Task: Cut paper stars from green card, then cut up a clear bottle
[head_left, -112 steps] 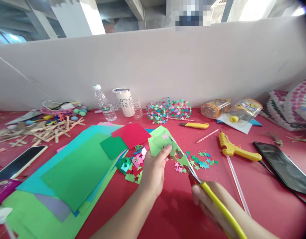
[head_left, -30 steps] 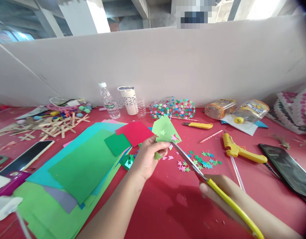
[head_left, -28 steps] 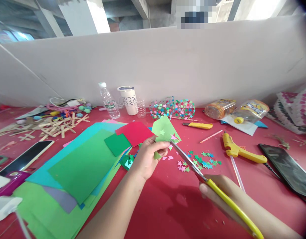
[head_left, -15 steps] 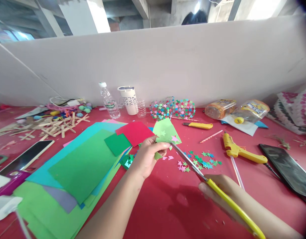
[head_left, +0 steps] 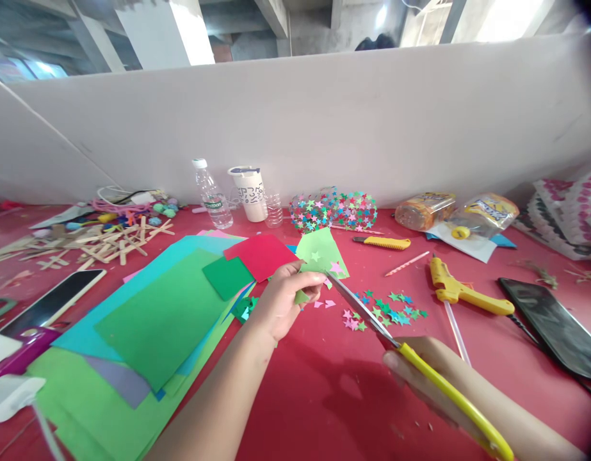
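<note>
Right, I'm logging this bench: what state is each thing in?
Left hand: pinching green paper
Right hand: holding scissors
Scissors: blades look nearly shut
Water bottle: standing, capped
Tumbler: standing
Yellow cutter: lying flat
Glue gun: on its side
White phone: screen dark
Black phone: screen dark
Yellow-capped bottle: lying

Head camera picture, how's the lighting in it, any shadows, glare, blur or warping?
In the head view, a soft shadow falls on the red table near the right hand; also in the head view, the black phone shows greyish reflections and the bright opening is washed out; the head view seems stretched toward its edges.
</note>
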`<state>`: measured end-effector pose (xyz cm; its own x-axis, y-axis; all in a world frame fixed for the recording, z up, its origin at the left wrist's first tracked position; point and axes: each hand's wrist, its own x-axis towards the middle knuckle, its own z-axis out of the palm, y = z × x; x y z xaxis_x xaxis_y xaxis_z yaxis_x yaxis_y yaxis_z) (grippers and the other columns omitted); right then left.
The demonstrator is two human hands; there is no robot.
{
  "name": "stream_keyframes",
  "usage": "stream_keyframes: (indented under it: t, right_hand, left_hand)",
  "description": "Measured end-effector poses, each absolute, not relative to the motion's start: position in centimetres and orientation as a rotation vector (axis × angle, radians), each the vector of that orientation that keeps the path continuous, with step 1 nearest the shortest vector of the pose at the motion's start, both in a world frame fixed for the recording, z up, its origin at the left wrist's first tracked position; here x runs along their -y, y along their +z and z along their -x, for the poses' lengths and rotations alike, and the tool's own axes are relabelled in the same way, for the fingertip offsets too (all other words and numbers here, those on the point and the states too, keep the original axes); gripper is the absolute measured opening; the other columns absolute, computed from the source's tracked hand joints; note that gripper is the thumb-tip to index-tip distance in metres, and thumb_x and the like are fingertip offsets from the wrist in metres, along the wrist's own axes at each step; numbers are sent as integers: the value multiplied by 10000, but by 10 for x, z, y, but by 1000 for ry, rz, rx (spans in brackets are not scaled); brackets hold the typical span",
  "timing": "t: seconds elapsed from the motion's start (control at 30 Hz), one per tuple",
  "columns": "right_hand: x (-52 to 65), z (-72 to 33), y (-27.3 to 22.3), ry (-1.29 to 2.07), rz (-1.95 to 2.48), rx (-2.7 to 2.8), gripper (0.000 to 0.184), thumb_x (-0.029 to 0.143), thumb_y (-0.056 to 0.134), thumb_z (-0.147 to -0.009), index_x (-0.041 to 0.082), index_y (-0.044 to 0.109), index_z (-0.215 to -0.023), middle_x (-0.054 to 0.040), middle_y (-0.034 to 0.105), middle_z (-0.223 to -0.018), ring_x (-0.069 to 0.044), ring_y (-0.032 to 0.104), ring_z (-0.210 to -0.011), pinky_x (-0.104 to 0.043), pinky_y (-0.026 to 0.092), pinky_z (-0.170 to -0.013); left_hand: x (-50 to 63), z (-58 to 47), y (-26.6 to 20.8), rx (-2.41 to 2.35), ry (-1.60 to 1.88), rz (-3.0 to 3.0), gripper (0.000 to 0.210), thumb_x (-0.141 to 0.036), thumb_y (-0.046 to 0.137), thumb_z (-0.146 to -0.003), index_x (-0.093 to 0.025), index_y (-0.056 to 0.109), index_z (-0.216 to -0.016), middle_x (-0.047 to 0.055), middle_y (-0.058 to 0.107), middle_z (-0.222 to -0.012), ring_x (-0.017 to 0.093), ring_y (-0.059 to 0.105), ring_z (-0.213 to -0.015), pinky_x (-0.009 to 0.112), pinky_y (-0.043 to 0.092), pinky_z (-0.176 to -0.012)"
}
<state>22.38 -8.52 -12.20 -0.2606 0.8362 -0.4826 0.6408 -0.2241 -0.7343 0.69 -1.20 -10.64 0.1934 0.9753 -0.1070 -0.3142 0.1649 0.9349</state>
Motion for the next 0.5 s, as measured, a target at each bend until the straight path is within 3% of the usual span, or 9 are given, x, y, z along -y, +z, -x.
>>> stream_keyframes:
  t: [0.5]
  right_hand:
    - [81, -223, -126, 1456, 1806, 1855, 514, 679, 505, -790, 227, 355, -597, 76, 337, -446, -63, 285, -351, -204, 186, -341]
  left_hand:
    - [8, -3, -109, -925, 1082, -937, 255, -188, 720, -587, -163, 490, -480, -60, 432, -431, 58, 385, -434, 215, 287, -476]
